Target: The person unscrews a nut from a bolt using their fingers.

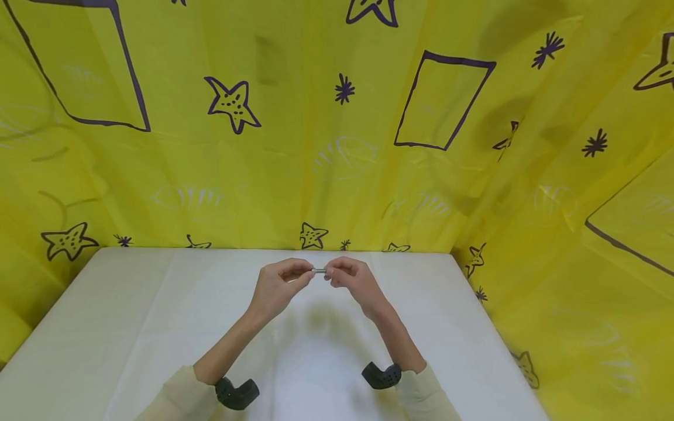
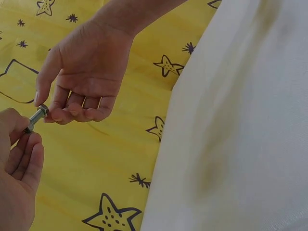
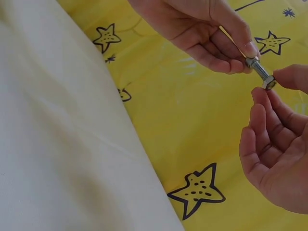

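Note:
A small silver metal bolt [image 1: 319, 271] is held level between both hands, above the white table. My left hand [image 1: 280, 286] pinches one end with thumb and fingertips. At the other end, my right hand [image 1: 360, 285] has its thumb and index fingertip on a hexagonal piece [image 3: 269, 83], its other fingers loosely curled. The threaded shank [image 3: 260, 71] shows between the hands in the right wrist view. A second, wider piece [image 3: 251, 61] sits on the bolt by the left fingertips, partly hidden. In the left wrist view, the bolt [image 2: 36, 117] slants between the two hands.
A white-covered table [image 1: 174, 304] lies beneath the hands. Yellow sheeting [image 1: 295, 193] printed with starfish and frames hangs behind it and along the right side. Dark curved devices [image 1: 237, 394] are worn at both wrists, over pale sleeves [image 1: 179, 397].

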The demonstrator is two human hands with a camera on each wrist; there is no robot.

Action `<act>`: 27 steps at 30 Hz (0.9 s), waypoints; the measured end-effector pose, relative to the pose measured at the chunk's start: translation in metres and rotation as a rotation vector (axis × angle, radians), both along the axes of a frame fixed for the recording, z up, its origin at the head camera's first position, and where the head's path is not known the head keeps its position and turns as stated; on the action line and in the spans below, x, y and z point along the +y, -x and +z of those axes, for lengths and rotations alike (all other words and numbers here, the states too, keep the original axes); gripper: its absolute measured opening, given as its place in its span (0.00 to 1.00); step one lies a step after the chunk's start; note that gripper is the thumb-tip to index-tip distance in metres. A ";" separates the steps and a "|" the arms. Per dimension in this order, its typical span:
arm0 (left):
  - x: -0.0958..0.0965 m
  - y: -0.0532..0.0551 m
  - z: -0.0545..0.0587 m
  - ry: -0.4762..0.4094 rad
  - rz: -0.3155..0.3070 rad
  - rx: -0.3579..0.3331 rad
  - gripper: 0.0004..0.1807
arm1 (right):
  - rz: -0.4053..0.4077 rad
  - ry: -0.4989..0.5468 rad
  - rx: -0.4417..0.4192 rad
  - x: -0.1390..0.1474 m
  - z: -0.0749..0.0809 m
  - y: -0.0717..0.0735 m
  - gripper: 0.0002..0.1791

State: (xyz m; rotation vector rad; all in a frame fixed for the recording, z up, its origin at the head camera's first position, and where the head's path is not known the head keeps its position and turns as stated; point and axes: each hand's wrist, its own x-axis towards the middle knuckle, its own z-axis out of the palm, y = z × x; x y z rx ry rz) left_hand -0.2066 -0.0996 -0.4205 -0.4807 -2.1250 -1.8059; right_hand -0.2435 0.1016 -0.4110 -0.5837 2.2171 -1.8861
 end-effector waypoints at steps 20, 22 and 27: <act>0.002 -0.001 -0.001 0.004 -0.004 0.000 0.06 | 0.019 0.027 -0.018 0.001 -0.002 0.000 0.12; 0.002 -0.001 -0.001 0.003 -0.004 0.001 0.05 | 0.015 0.024 -0.021 0.001 -0.003 0.001 0.12; 0.002 -0.001 -0.001 0.005 -0.001 0.003 0.05 | 0.038 0.068 0.003 0.001 -0.003 -0.001 0.10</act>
